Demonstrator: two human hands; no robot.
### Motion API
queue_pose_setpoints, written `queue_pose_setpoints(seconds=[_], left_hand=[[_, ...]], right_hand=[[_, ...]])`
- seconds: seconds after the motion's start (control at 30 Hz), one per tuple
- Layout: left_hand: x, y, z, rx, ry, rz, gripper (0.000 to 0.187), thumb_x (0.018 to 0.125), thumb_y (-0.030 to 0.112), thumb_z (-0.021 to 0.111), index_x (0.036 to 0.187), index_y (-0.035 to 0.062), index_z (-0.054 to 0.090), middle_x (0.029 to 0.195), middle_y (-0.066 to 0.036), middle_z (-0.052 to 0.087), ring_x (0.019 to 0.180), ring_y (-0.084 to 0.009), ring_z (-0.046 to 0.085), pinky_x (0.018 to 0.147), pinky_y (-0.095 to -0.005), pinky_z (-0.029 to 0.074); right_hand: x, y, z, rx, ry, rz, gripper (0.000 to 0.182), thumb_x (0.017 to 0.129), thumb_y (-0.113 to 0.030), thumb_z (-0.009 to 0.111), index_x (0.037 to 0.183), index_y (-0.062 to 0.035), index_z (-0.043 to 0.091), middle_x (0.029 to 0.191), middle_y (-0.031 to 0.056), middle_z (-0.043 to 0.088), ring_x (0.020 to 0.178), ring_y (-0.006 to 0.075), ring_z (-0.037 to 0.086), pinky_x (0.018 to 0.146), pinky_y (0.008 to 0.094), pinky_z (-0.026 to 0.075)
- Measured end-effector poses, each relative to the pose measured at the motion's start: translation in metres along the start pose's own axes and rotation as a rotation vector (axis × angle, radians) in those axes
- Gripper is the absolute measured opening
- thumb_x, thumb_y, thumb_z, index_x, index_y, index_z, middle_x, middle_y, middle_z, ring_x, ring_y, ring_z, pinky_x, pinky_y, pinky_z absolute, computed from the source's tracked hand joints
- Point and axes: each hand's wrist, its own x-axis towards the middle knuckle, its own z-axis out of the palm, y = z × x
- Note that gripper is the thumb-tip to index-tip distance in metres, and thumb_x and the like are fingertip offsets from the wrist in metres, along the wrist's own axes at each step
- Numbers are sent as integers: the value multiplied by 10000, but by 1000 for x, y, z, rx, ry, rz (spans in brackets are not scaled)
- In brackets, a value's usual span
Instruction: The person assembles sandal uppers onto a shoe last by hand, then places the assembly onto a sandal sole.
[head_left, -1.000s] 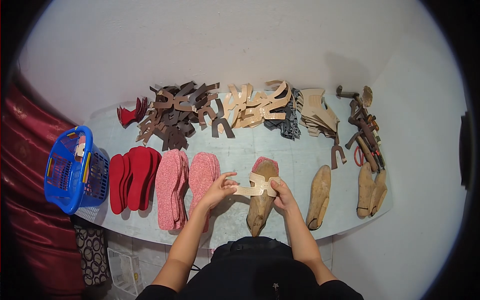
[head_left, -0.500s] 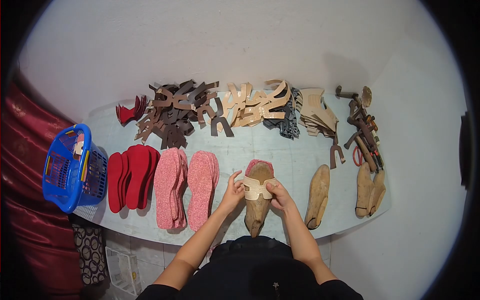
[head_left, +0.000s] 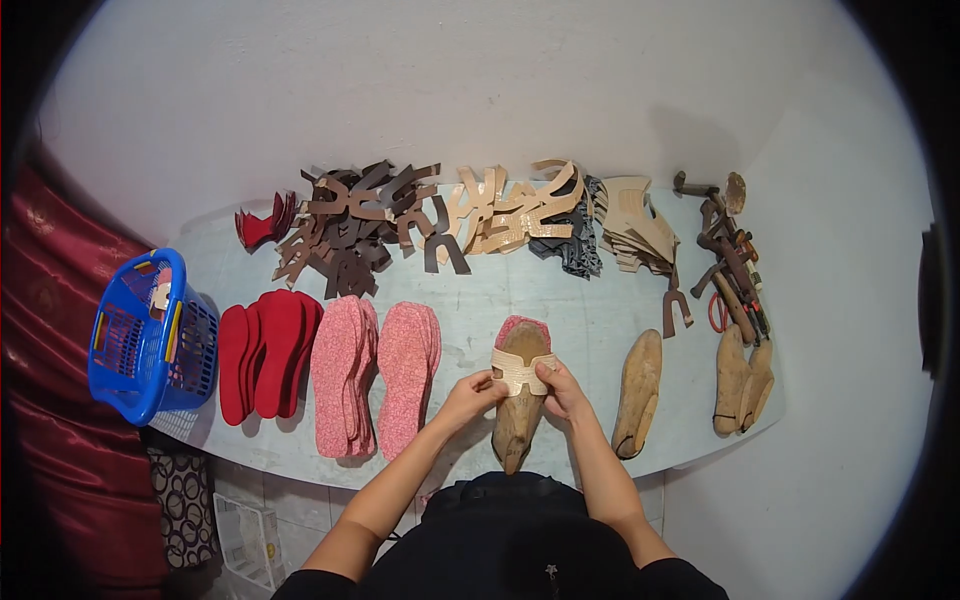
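A wooden shoe last (head_left: 515,430) stands in front of me with its heel end toward my body. A pink patterned insole (head_left: 509,322) shows round its far toe end. Across the last lies a cream, crocodile-textured sandal upper (head_left: 519,375) with cut-outs. My left hand (head_left: 470,402) is closed on the upper's left edge, fingers pressed against it. On the opposite edge, my right hand (head_left: 566,394) grips the upper with the thumb on top, its other fingers mostly hidden beside the last.
Red insoles (head_left: 282,355) and pink insoles (head_left: 345,380) lie in stacks left of the last, beside a blue basket (head_left: 135,365). Brown (head_left: 350,230) and cream cut pieces (head_left: 515,215) pile along the back. Another last (head_left: 638,390), more lasts (head_left: 732,380) and hand tools (head_left: 728,250) lie right.
My left hand's fingers, raised and spread beside the upper before, have come down and closed on its left edge. My right hand keeps its grip.
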Motion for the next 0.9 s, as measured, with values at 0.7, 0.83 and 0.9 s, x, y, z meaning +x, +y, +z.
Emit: queue_pose_setpoints(seconds=[0.7, 0.83, 0.9], left_hand=[[2, 14, 21, 48, -5, -35, 593, 786, 255, 599, 1249, 14, 317, 1158, -76, 455, 1071, -146, 425, 909, -286, 317], [9, 18, 23, -190, 106, 85, 557, 827, 282, 542, 1260, 26, 303, 1135, -70, 471, 1068, -114, 420, 904, -272, 327], [10, 20, 25, -214, 71, 39, 518, 837, 273, 529, 1246, 30, 323, 1109, -62, 486, 1045, -112, 439, 891, -272, 343]], right_hand=[[-6, -4, 1, 17, 22, 0, 450, 770, -195, 616, 1138, -20, 426, 1075, 91, 521, 996, 173, 502, 878, 319, 395], [-8, -4, 0, -39, 35, 20, 468, 775, -230, 613, 1146, -24, 416, 1083, 88, 515, 1006, 166, 491, 886, 304, 382], [-7, -5, 4, -76, 40, 25, 486, 773, -249, 617, 1151, -25, 409, 1088, 85, 510, 1012, 158, 484, 886, 295, 378]])
